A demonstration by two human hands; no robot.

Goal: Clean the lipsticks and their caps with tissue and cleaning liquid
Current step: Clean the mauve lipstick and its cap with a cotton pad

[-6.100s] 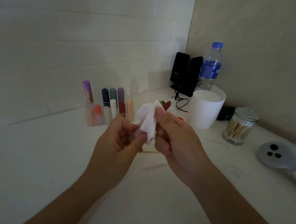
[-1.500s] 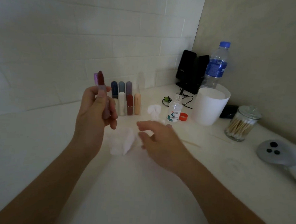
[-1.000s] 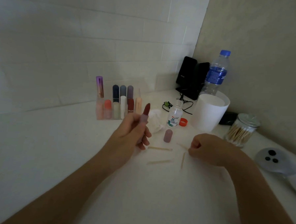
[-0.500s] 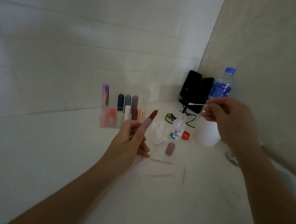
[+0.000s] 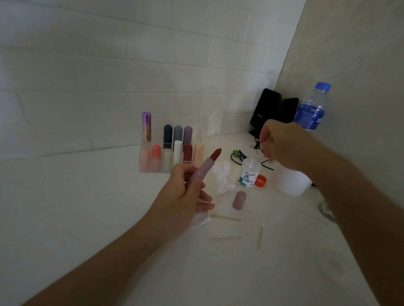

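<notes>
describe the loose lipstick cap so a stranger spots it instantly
Find the clear lipstick organiser against the tiled wall, then the cleaning liquid bottle to its right. In front of that bottle a cap stands alone on the counter: tall, rounded and mauve, unlike the flat orange bottle cap.

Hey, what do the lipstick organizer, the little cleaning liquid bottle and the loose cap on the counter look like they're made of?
The lipstick organizer looks like clear rigid plastic, likely acrylic: the lipsticks show through its glossy walls. The cleaning liquid bottle is probably clear plastic with a printed label, and it looks see-through. The loose cap seems to be frosted mauve plastic, matte, with no sharp highlights.
</notes>
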